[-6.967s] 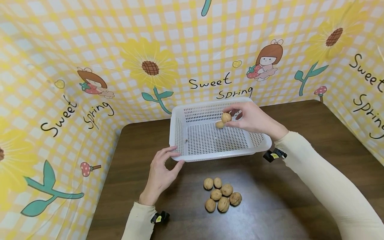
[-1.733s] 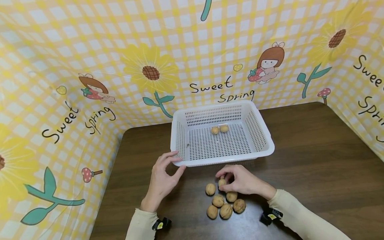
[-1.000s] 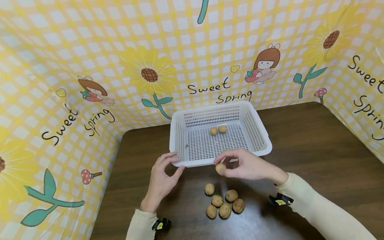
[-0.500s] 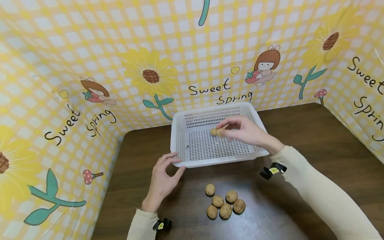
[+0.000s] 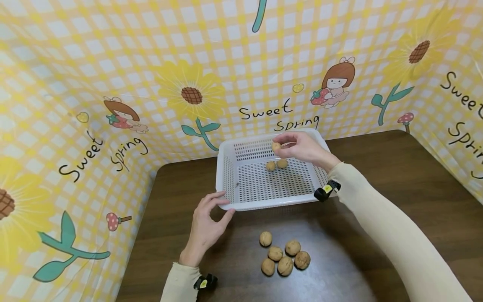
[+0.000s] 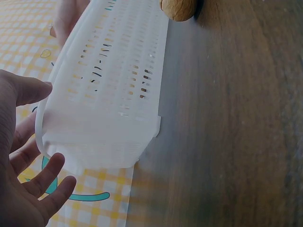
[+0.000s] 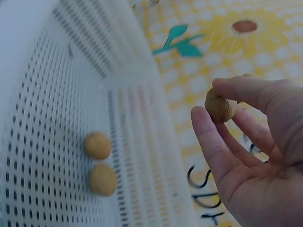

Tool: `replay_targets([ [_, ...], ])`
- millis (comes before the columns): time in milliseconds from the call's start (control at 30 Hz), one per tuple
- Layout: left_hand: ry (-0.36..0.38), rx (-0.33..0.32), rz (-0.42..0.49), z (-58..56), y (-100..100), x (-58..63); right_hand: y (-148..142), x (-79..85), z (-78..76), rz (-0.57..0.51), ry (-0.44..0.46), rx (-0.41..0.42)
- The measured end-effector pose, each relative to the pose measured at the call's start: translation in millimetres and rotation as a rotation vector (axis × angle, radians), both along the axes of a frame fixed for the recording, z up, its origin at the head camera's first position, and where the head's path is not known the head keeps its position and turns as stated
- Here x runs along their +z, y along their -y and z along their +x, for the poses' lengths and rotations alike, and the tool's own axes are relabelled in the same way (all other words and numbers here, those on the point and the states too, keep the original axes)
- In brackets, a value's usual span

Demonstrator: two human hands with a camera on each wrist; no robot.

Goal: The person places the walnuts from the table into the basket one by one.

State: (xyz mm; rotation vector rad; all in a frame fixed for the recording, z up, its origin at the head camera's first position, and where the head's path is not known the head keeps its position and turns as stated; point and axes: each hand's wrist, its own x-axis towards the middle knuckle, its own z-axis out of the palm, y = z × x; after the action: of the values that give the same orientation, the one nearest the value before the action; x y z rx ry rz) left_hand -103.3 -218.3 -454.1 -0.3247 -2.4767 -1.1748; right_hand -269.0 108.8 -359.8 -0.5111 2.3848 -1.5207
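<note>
Head: right hand [image 5: 303, 147] pinches a walnut [image 5: 276, 147] over the basket [image 5: 271, 204]; two walnuts [image 5: 270, 166] lie inside, six nuts [image 5: 284, 266] on the table [image 5: 377, 176]. Left wrist: left hand [image 6: 19, 184] grips the basket's corner, thumb at the rim. Right wrist: thumb and fingertips parted only by the held walnut.

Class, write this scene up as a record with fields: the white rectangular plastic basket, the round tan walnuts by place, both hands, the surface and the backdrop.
Container: white perforated plastic basket
Inside it: two round tan walnuts, side by side
Right hand: pinches one raised tan walnut near the basket's far side
Left hand: holds the basket's near left corner
Outside: six tan walnuts, loosely grouped before the basket
Surface: dark brown wood-grain table
Backdrop: yellow-and-white checked cloth with printed sunflowers
</note>
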Motion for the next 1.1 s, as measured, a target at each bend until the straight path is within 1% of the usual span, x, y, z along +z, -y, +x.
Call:
replay_targets([
  [133,0.000,0.000,0.000,0.0,0,0.3,1,-11.3,-13.3,0.066,-0.003,0.018],
  [233,0.000,-0.002,-0.006,0.2,-1,0.8,2,-17.6,-19.7,0.141,-0.030,0.031],
  [367,-0.005,-0.004,-0.008,0.3,0,1.7,2,-23.1,-28.0,0.215,-0.081,0.048],
  [467,-0.006,-0.004,-0.005,0.2,0,2.5,2,-26.6,-34.6,0.236,-0.105,0.064],
  [567,-0.002,-0.007,-0.003,0.3,1,3.0,0,-31.1,-39.0,0.267,-0.109,0.076],
  [700,0.009,-0.008,-0.005,1.0,1,2.9,-2,-39.1,-42.0,0.339,-0.080,0.099],
  [767,0.009,-0.005,-0.006,1.2,1,2.6,-1,-42.9,-42.8,0.379,-0.079,0.132],
  [933,-0.002,-0.006,-0.004,0.8,0,2.2,3,-50.5,-44.2,0.427,-0.054,0.221],
  [1033,-0.009,-0.011,-0.003,0.9,0,1.7,5,-54.8,-46.0,0.450,-0.020,0.232],
  [1100,-0.012,-0.010,-0.005,1.0,1,1.5,6,-57.6,-47.1,0.460,-0.014,0.239],
])
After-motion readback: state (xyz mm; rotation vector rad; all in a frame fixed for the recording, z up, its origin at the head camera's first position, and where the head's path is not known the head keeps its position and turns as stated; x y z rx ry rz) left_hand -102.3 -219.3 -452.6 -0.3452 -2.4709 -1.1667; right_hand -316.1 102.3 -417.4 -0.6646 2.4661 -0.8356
